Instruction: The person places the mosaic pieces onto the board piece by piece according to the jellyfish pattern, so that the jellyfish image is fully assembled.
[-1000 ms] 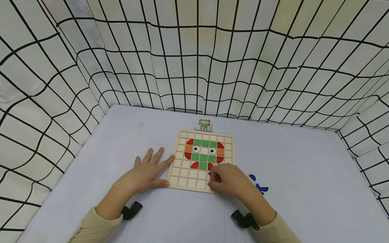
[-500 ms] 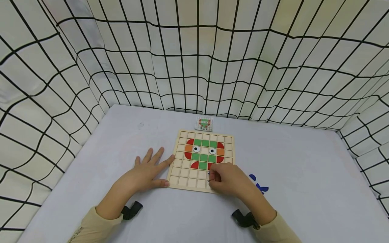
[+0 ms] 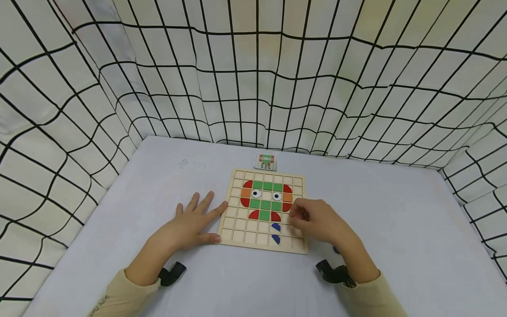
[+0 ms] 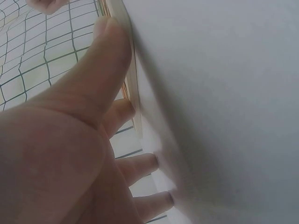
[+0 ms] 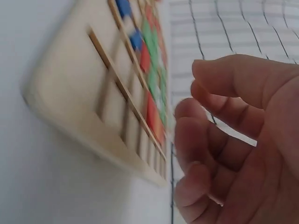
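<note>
My left hand (image 3: 189, 226) lies on the white table with fingers spread, its thumb and forefinger touching the left edge of a wooden grid board (image 3: 233, 235). My right hand (image 3: 317, 219) hovers over the board's right side. In the right wrist view its fingers (image 5: 191, 133) bend loosely, with nothing between thumb and fingertips. On the board, green tiles (image 3: 266, 205), red rounded tiles (image 3: 253, 215), orange tiles (image 3: 287, 198) and two eye tiles (image 3: 256, 194) form a face-like figure. Below it sit an upper blue tile (image 3: 276, 227) and a lower blue tile (image 3: 276, 239).
A small picture card (image 3: 266, 161) with a similar figure lies behind the board. Part of a loose blue piece (image 3: 336, 249) shows beside my right wrist, which hides the others. White walls with a black net (image 3: 257, 72) enclose the table (image 3: 396, 220).
My right hand has let go of a blue tile and lifted away to the right, uncovering both blue tiles in the board's lower cells. The left hand has stayed in place.
</note>
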`<state>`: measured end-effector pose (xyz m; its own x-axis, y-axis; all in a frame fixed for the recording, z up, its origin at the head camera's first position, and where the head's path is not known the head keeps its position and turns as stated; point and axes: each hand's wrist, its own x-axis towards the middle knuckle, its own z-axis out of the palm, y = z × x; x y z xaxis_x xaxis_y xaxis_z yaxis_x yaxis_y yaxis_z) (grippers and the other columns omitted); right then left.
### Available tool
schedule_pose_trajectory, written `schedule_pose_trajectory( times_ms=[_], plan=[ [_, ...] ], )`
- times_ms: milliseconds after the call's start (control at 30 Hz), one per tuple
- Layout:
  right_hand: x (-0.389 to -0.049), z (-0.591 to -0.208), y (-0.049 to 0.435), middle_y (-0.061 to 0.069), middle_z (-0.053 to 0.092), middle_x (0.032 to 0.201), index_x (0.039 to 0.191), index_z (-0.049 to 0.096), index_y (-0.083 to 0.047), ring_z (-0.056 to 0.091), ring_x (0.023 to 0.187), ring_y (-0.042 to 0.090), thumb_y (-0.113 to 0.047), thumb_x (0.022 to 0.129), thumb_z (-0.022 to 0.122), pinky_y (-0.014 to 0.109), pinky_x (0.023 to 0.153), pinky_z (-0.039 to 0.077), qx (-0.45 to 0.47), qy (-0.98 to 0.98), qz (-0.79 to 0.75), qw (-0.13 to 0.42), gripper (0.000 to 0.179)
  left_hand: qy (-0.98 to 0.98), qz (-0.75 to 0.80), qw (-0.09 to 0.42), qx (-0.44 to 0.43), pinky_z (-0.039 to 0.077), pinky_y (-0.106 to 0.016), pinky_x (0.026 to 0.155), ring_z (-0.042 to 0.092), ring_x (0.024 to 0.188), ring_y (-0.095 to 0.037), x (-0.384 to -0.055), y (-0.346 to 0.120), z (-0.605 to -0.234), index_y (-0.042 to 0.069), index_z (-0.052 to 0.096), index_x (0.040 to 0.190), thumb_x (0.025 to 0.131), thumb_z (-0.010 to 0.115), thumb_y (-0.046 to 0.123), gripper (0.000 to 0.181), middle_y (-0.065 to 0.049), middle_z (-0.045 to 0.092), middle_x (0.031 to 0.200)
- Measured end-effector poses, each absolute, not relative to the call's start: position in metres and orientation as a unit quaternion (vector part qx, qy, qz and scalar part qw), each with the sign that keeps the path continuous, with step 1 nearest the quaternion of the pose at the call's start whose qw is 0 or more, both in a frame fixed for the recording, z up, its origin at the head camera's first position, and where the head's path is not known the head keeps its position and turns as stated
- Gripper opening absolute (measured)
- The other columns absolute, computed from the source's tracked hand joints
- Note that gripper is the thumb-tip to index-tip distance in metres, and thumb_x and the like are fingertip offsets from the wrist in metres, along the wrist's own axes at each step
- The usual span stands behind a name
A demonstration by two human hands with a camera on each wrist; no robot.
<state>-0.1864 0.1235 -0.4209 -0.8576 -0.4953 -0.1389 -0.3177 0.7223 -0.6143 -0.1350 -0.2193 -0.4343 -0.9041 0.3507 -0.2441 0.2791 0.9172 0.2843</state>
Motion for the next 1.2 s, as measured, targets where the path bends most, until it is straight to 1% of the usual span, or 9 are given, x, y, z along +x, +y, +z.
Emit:
schedule_pose_trajectory(
  times_ms=[200, 400, 667, 933, 1067, 1200],
  plan=[
    [-0.197, -0.411, 0.153, -0.004, 0.062, 0.080, 0.095, 0.066, -0.019, 0.056, 0.075, 0.017, -0.022, 0.092, 0.069, 0.032, 0.064, 0.048, -0.202, 0.919, -0.294, 0.166, 0.006, 0.968, 0.121, 0.150, 0.159, 0.015, -0.083, 0.102, 0.009, 0.147, -0.056, -0.135, -0.219, -0.435, 0.025, 0.031, 0.158, 0.085, 0.070, 0.056, 0.088, -0.023, 0.016, 0.164],
    [-0.204, -0.406, 0.177, -0.002, 0.065, 0.088, 0.103, 0.067, -0.017, 0.059, 0.078, 0.017, -0.027, 0.094, 0.068, 0.032, 0.068, 0.050, -0.180, 0.924, -0.284, 0.180, 0.014, 0.969, 0.122, 0.150, 0.156, 0.014, -0.082, 0.102, 0.008, 0.147, -0.056, -0.135, -0.220, -0.434, 0.025, 0.031, 0.158, 0.085, 0.070, 0.056, 0.088, -0.023, 0.016, 0.164],
    [-0.205, -0.404, 0.198, -0.002, 0.065, 0.090, 0.104, 0.068, -0.017, 0.058, 0.081, 0.017, -0.031, 0.091, 0.072, 0.034, 0.069, 0.048, -0.157, 0.927, -0.249, 0.230, 0.019, 0.969, 0.121, 0.150, 0.157, 0.015, -0.083, 0.102, 0.008, 0.147, -0.056, -0.135, -0.220, -0.436, 0.025, 0.031, 0.158, 0.085, 0.070, 0.056, 0.088, -0.024, 0.016, 0.164],
    [-0.204, -0.403, 0.207, -0.002, 0.066, 0.096, 0.109, 0.068, -0.017, 0.059, 0.086, 0.016, -0.034, 0.092, 0.070, 0.036, 0.073, 0.048, -0.158, 0.918, -0.247, 0.266, 0.024, 0.968, 0.124, 0.151, 0.157, 0.014, -0.083, 0.102, 0.007, 0.148, -0.055, -0.135, -0.220, -0.437, 0.025, 0.030, 0.158, 0.085, 0.069, 0.057, 0.088, -0.023, 0.015, 0.164],
    [-0.204, -0.407, 0.207, -0.002, 0.066, 0.093, 0.107, 0.069, -0.018, 0.059, 0.085, 0.016, -0.034, 0.092, 0.071, 0.035, 0.072, 0.048, -0.150, 0.918, -0.249, 0.271, 0.022, 0.968, 0.124, 0.149, 0.160, 0.014, -0.083, 0.102, 0.008, 0.147, -0.056, -0.135, -0.220, -0.437, 0.025, 0.031, 0.158, 0.085, 0.068, 0.057, 0.088, -0.024, 0.015, 0.164],
    [-0.205, -0.413, 0.203, 0.000, 0.063, 0.085, 0.101, 0.068, -0.017, 0.056, 0.079, 0.018, -0.030, 0.085, 0.078, 0.034, 0.067, 0.045, -0.139, 0.919, -0.246, 0.276, 0.023, 0.968, 0.126, 0.148, 0.160, 0.014, -0.083, 0.102, 0.008, 0.147, -0.056, -0.135, -0.220, -0.437, 0.025, 0.031, 0.158, 0.085, 0.068, 0.057, 0.088, -0.024, 0.015, 0.164]
  ],
)
